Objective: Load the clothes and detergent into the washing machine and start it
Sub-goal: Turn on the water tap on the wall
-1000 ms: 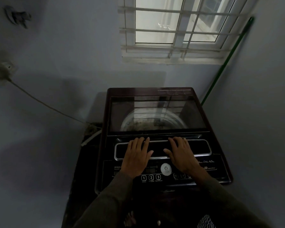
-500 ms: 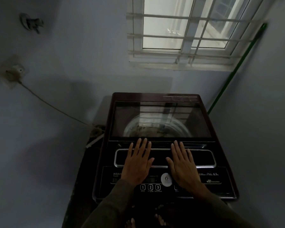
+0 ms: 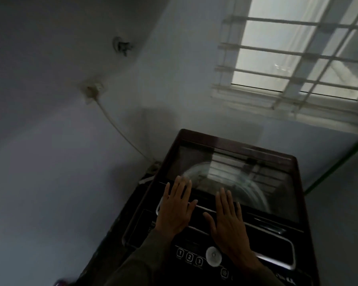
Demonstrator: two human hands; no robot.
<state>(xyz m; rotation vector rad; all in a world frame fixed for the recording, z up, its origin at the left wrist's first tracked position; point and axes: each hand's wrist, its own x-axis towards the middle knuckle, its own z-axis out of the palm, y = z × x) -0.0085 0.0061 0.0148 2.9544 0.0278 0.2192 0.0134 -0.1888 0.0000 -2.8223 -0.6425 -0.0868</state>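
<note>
The washing machine [image 3: 265,230] fills the lower middle and right of the frame with its glass lid [image 3: 246,178] shut. I have my left hand [image 3: 175,211] and right hand [image 3: 228,223] lying flat on its front part, fingers straight and spread, gripping nothing. I judge the lid stiff, smooth, fairly heavy and breakable, so I'd lift it by the chrome-trimmed handle [image 3: 277,246] at the front.
</note>
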